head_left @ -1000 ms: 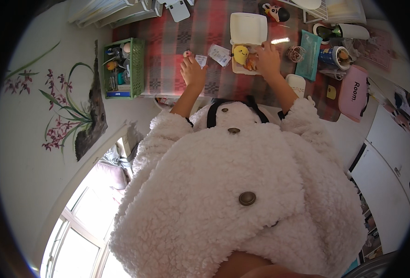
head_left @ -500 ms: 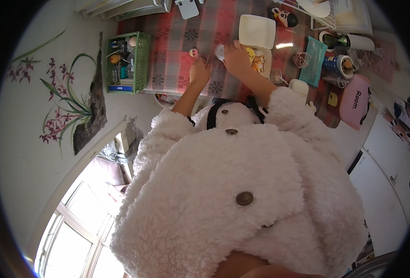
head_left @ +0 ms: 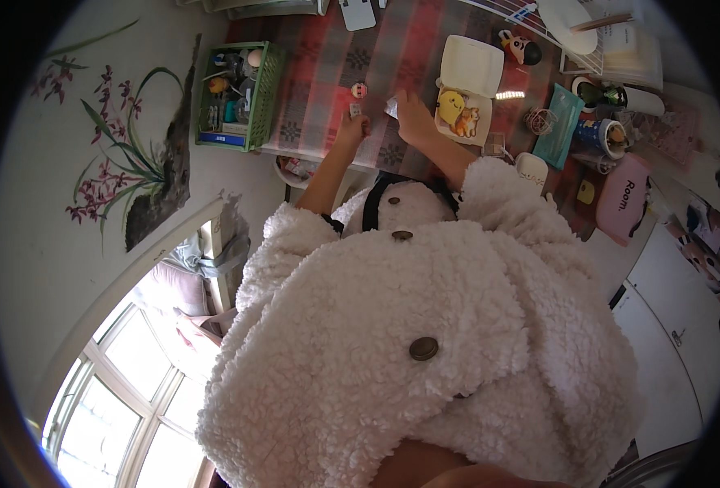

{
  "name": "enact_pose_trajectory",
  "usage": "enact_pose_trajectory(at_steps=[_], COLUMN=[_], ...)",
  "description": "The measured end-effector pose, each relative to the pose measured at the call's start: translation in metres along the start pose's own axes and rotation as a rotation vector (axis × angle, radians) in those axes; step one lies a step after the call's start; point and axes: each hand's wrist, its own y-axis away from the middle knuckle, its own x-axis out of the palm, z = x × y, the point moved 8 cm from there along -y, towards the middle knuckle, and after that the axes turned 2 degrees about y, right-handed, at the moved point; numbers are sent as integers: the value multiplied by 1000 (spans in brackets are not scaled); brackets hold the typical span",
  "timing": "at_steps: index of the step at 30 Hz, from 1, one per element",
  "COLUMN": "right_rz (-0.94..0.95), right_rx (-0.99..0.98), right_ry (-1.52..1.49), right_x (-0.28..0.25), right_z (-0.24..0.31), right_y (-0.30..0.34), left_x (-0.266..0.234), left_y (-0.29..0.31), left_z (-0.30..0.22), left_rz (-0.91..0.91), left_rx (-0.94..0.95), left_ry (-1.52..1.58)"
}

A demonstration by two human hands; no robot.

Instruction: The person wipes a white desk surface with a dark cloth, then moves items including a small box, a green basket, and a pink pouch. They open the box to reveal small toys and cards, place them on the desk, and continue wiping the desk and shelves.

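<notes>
My left hand (head_left: 355, 128) is closed round a small pale piece (head_left: 354, 108) whose top pokes out above the fingers; its kind is too small to tell. Just beyond it on the cloth lies a small round pink-and-white figure (head_left: 359, 90). A short distance to the right, my right hand (head_left: 415, 120) pinches a crumpled, whitish, shiny scrap (head_left: 392, 106) that sticks out on its left side. Beside the right hand an open white clamshell box (head_left: 471, 67) holds a yellow toy (head_left: 450, 106) and an orange-and-white animal toy (head_left: 465, 122).
A red-and-grey checked cloth (head_left: 311, 81) covers the table. At left stands a green basket (head_left: 269, 98) of small items. To the right are a teal pouch (head_left: 557, 120), a wire ball (head_left: 539, 121), a blue cup (head_left: 592, 114), a pink case (head_left: 623, 189) and a black-haired figurine (head_left: 523, 49).
The view has shifted slightly. My left hand has drawn back from the pink figure, and the pale piece now shows in it. My right hand has moved off the box's edge, uncovering the yellow toy.
</notes>
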Motion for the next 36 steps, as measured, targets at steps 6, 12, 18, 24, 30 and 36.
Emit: enact_pose_trajectory(at_steps=[6, 12, 18, 24, 30, 36], right_rz=[-264, -281, -242, -145, -239, -201], right_rx=[-46, 36, 169, 234, 246, 202], right_ry=[172, 132, -3, -291, -886, -917], right_x=[-14, -8, 4, 15, -17, -58], right_z=[5, 8, -5, -5, 12, 22], right_y=[19, 8, 5, 16, 25, 30], left_x=[-8, -9, -15, -7, 40, 79], left_y=[4, 19, 20, 6, 30, 58], left_z=[7, 8, 11, 16, -11, -44], left_rz=[47, 72, 0, 24, 285, 280], left_rx=[2, -3, -32, -67, -37, -16], left_ry=[-112, -56, -46, 9, 227, 215])
